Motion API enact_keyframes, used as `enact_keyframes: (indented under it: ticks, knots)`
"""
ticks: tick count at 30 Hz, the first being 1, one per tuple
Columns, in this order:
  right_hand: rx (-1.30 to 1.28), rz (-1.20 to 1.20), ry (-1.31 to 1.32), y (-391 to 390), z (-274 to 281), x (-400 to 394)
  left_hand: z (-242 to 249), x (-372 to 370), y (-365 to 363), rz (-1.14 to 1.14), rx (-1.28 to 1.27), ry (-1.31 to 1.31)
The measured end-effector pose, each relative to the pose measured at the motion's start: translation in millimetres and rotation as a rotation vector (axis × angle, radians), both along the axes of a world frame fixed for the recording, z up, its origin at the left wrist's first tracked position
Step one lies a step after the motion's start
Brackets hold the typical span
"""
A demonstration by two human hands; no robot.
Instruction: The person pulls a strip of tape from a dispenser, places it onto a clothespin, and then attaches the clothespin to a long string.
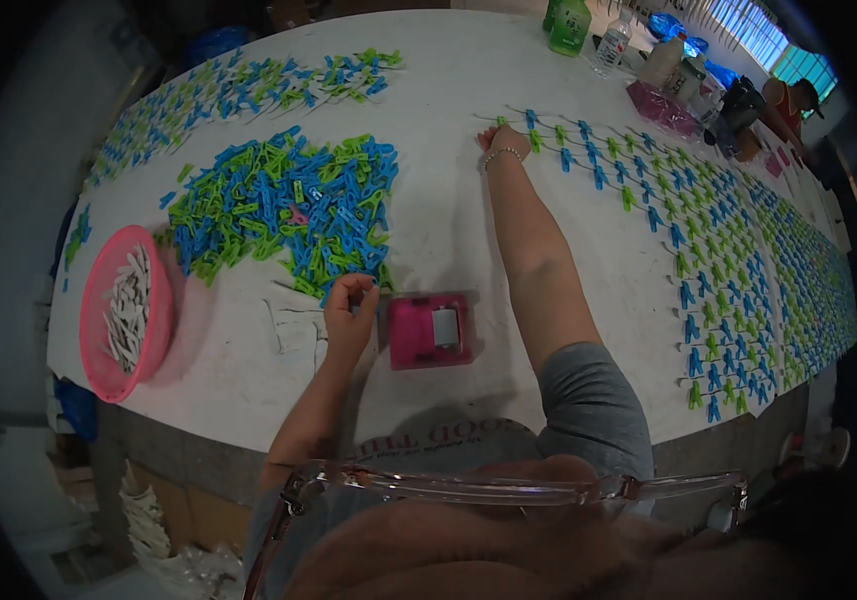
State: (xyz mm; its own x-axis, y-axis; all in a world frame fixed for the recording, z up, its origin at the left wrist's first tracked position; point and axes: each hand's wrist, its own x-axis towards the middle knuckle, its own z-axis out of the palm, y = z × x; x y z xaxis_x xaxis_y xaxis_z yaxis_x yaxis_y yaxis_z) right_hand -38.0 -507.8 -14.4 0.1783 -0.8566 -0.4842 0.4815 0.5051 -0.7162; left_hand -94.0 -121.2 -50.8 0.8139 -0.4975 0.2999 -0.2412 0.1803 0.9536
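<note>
Left grip curled at edge of clip pile, right grip unclear, holds uncertain, bare table between.

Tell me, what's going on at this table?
A person works among blue and green clips at a white table. The left grip is at the near edge of a heap; whether it holds one is unclear. The right grip is out by the clip rows. A pink basin of white strips stands leftward.
</note>
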Motion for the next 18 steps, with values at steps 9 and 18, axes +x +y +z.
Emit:
enact_keyframes:
  ticks: [9, 18]
  knots:
    - [0.056, -0.017, -0.003, 2, 9, -3, 0, 1, 0, 0.006, 0.020, 0.002]
    - [-0.248, 0.183, 0.227, 7, -9, -6, -1, 1, -1, 0.016, 0.020, -0.004]
